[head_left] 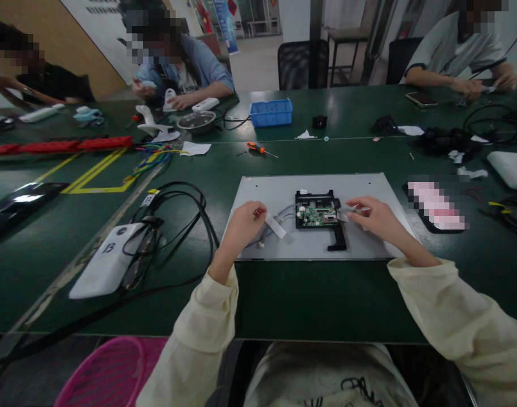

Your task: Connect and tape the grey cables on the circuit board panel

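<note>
A narrow white strip [276, 227], like tape or paper, hangs from the pinched thumb and finger of my left hand [246, 221]. My right hand [377, 219] pinches a pale, thin strip [345, 211] at the right edge of a green circuit board [315, 213]; its exact kind is unclear. That board sits in a black plastic frame [338, 237] with an arm reaching toward me. Underneath lies a flat light-grey panel [266, 189]. Grey wires [286, 212] run leftward from the board, passing behind the white strip, to a small connector [260, 245].
To the left lie a white device [109, 263] and looped black cables [203, 209]. A phone [436, 206] is right of the panel. Beyond it are an orange screwdriver [261, 150], a blue basket [270, 113] and a metal bowl [196, 121]. Several people sit around the table.
</note>
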`<action>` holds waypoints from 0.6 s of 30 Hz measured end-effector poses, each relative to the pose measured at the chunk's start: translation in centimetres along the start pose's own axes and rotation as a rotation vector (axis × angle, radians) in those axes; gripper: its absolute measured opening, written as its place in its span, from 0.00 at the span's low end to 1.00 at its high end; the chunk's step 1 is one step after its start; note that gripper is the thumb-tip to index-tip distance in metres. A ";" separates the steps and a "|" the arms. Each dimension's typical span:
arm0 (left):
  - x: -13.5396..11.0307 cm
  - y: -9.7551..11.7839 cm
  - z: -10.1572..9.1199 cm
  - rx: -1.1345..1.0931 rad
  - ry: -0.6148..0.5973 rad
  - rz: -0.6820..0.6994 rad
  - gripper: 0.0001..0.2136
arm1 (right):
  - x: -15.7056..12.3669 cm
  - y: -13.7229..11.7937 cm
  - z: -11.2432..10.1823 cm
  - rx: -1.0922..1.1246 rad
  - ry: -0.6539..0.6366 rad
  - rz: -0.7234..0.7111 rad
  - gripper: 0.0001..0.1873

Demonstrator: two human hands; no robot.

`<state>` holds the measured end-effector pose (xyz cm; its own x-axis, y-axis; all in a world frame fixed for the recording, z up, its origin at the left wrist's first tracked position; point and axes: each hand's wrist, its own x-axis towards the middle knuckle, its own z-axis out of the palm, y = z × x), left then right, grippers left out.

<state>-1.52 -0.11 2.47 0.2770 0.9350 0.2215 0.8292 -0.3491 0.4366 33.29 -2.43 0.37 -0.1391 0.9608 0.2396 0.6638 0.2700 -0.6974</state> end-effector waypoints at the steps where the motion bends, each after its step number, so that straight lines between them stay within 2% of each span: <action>1: 0.0 -0.1 0.0 0.006 0.032 -0.012 0.05 | 0.0 0.1 0.1 -0.013 -0.026 0.003 0.16; 5: 0.2 -0.5 -0.1 0.088 0.138 -0.081 0.06 | 0.0 0.0 0.5 -0.066 -0.097 -0.049 0.15; 11: 0.1 -0.8 -0.1 0.241 0.178 -0.176 0.08 | 0.0 0.0 0.9 -0.084 -0.082 -0.102 0.11; 14: 0.2 0.1 -0.1 0.283 0.222 -0.187 0.11 | 0.1 0.0 1.1 -0.081 -0.059 -0.094 0.08; 18: 1.2 3.1 -0.2 0.244 0.229 -0.092 0.14 | 0.2 0.3 0.8 -0.006 -0.014 -0.009 0.07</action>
<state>1.26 -0.03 4.24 0.1027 0.9139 0.3927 0.9449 -0.2130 0.2485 32.88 -2.08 -0.39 -0.1555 0.9590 0.2368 0.6666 0.2788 -0.6913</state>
